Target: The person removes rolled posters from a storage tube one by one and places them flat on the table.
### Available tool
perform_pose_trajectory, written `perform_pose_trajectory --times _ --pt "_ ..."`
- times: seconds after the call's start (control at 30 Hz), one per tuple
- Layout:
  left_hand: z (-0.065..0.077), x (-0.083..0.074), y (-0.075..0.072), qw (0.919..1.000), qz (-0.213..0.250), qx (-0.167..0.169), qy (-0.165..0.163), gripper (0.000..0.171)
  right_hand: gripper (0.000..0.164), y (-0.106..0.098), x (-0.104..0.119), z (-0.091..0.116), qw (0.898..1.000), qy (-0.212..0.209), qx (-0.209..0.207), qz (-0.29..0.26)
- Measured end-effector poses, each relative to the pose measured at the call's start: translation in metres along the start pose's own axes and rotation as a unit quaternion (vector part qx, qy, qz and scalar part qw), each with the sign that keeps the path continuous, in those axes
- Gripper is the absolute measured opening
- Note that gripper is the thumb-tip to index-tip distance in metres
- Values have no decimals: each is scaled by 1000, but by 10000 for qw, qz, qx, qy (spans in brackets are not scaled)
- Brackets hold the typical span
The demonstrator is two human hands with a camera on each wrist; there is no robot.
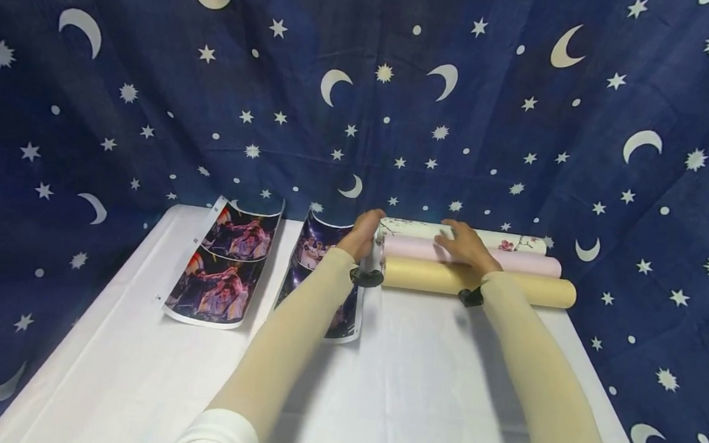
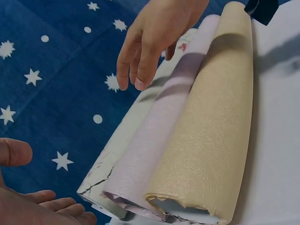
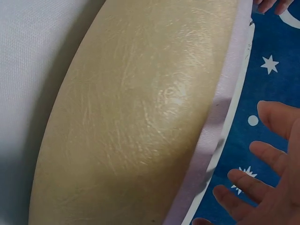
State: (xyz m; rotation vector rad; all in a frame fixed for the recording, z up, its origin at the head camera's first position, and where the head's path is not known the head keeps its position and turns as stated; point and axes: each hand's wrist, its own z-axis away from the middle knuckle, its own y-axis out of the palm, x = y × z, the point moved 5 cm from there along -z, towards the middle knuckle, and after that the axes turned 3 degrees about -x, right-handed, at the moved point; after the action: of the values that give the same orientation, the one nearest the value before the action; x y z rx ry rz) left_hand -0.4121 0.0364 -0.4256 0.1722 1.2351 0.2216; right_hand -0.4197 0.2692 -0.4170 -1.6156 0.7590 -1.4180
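Note:
Three wallpaper-like rolls lie side by side at the back of the table: a white one with a floral print (image 1: 413, 229), a pale pink one (image 1: 412, 248) and a textured yellow one (image 1: 426, 275). At their left end is my left hand (image 1: 362, 235); the left wrist view shows its thumb apart and its fingers (image 2: 56, 204) extended beside the white roll's end. My right hand (image 1: 467, 247) hovers over the white and pink rolls, casting shadows on them. Its fingers (image 3: 253, 185) are spread and hold nothing in the right wrist view.
Two curling printed photo sheets, one at the left (image 1: 224, 266) and one (image 1: 314, 243) partly behind my left forearm, lie on the white-covered table (image 1: 429, 383). A dark blue curtain (image 1: 375, 125) with moons and stars hangs directly behind the table and along its sides.

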Motion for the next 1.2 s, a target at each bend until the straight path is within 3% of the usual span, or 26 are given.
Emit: perform_pose_trajectory --times 0.17,0.5,0.83,1.0,1.2 --pt "-11 9 3 9981 -491 -357 -99 50 60 4 -3 -1 9999 18 22 155" --pt "-9 18 9 9991 -39 -318 -281 52 61 10 -11 0 9994 77 241 224" --pt "-9 17 8 9973 126 -128 -714 58 60 12 -10 0 9999 36 113 95" --pt "-11 13 9 9980 175 60 -611 59 59 12 -10 1 10000 -10 33 -2" --pt "-9 4 15 9992 73 164 -366 57 64 5 -14 -1 9990 47 -199 398"
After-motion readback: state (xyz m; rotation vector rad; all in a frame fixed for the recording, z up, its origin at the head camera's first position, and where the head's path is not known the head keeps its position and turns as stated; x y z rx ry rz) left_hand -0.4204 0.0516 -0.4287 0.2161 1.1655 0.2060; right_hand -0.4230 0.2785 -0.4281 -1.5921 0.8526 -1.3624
